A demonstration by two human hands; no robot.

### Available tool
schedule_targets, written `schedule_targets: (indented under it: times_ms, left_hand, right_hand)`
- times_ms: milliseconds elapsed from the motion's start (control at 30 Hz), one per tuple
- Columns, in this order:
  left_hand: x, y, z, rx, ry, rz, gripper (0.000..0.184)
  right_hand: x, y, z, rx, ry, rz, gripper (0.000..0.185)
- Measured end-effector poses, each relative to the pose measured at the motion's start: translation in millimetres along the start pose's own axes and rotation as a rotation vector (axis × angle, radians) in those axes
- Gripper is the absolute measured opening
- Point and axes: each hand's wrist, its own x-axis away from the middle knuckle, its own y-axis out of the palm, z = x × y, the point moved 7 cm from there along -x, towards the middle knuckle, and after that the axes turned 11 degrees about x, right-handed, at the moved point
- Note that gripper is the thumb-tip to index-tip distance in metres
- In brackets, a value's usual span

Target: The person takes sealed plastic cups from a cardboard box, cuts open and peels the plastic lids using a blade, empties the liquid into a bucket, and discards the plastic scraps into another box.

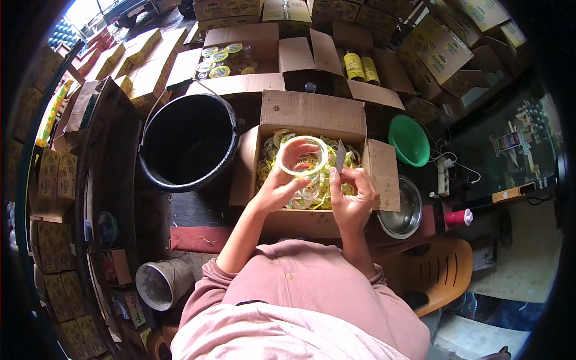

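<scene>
My left hand [278, 191] is closed around a clear plastic cup [303, 155] with a pale yellow rim, its open mouth tilted up toward me. Just to the right, my right hand [354, 195] pinches a flat metal blade [340, 157] that points upward. Blade and cup are a small distance apart. Both hands are above an open cardboard box [313, 113]. Inside the box lie many thin yellow-green strips [324, 201] and some clear plastic pieces. Any handle on the blade is hidden by my fingers.
A black bucket [191, 143] stands left of the box. To its right are a green bowl [409, 140] and a metal bowl [401, 207]. Behind, one open carton [240, 37] holds lidded cups and another has yellow stacks [362, 67]. An orange chair [435, 273] is at right.
</scene>
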Motion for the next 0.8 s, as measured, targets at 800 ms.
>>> schedule_targets:
  times_ms: [800]
  left_hand:
    - [1, 8, 5, -0.262, 0.086, 0.038, 0.069]
  right_hand:
    - [8, 3, -13, -0.004, -0.036, 0.077, 0.010]
